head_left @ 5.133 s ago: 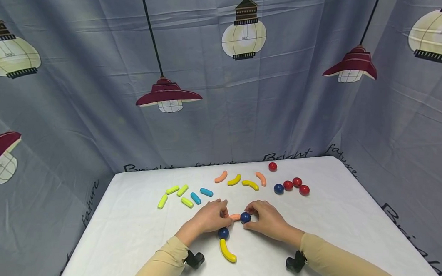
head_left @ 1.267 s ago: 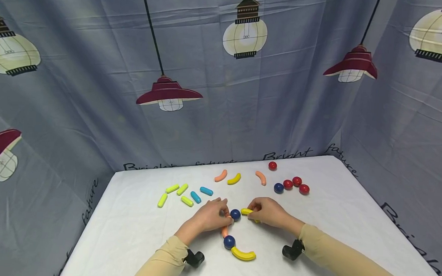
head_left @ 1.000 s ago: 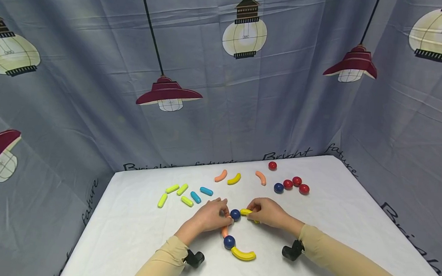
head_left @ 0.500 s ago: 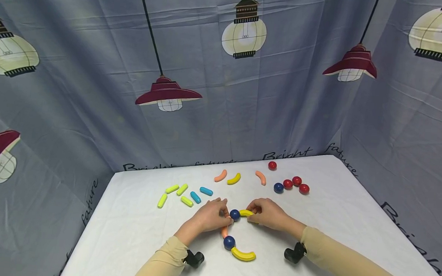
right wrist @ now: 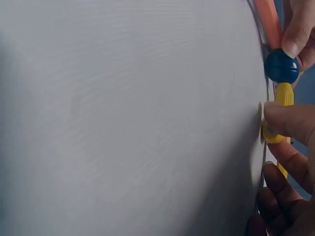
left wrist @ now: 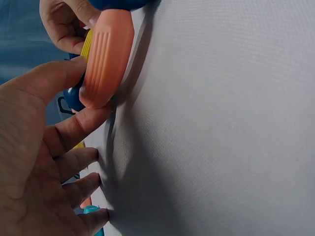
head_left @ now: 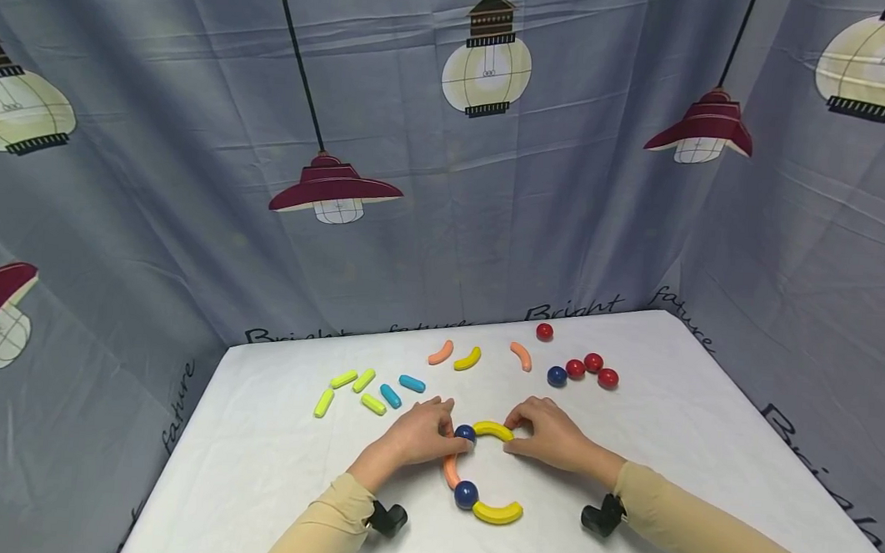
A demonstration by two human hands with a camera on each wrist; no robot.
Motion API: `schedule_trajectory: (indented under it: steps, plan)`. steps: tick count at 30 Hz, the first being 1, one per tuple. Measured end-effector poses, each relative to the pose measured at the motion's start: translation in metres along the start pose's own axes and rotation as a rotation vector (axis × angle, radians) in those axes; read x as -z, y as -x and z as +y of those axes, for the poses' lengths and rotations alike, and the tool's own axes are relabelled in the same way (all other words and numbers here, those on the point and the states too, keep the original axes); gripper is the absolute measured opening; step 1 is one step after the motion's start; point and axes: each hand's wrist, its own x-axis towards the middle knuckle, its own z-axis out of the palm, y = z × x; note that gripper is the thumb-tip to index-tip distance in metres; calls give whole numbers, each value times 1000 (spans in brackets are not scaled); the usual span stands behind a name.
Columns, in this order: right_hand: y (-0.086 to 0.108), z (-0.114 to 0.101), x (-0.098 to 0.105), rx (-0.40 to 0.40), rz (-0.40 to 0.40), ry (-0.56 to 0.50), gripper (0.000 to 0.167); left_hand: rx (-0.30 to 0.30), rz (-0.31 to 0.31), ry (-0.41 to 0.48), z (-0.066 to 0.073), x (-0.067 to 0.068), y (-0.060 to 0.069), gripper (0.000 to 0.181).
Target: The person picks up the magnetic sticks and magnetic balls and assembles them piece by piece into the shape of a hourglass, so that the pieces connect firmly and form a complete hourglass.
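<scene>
A C-shaped chain of curved toy rods and balls lies on the white table. My left hand [head_left: 421, 432] pinches the upper blue ball [head_left: 465, 433] where it meets the orange curved rod [left wrist: 107, 58]. That rod runs down to the lower blue ball [head_left: 466, 495], which joins a yellow curved rod [head_left: 498, 513]. From the upper ball another yellow curved rod [head_left: 491, 429] reaches right, its near end touching the ball. My right hand [head_left: 548, 435] holds this rod's far end between thumb and index finger; in the right wrist view the thumb [right wrist: 288, 118] partly covers it.
Behind the hands lie several lime rods [head_left: 344, 379], two blue rods [head_left: 412, 383], orange curved rods [head_left: 441, 353] and a yellow curved rod [head_left: 467, 359]. Several red balls [head_left: 593, 363] and a blue ball [head_left: 557, 376] sit at the back right. A printed curtain [head_left: 413, 267] surrounds the table.
A yellow rod from the back was brought to the upper ball by my right hand. It now touches that ball. The lower ball and lower yellow rod have swung rightward.
</scene>
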Motion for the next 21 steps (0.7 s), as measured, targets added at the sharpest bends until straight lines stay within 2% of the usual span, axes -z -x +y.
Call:
schedule_trajectory:
  steps: [8, 14, 21]
  plan:
    - [-6, 0, -1, 23, 1, -11, 25, 21, 16, 15, 2, 1, -1, 53]
    - [-9, 0, -1, 6, -17, -24, 23, 33, 25, 0, 2, 0, -3, 49]
    - [-12, -4, -2, 107, -36, -55, 19, 19, 45, -10, 5, 0, -4, 33]
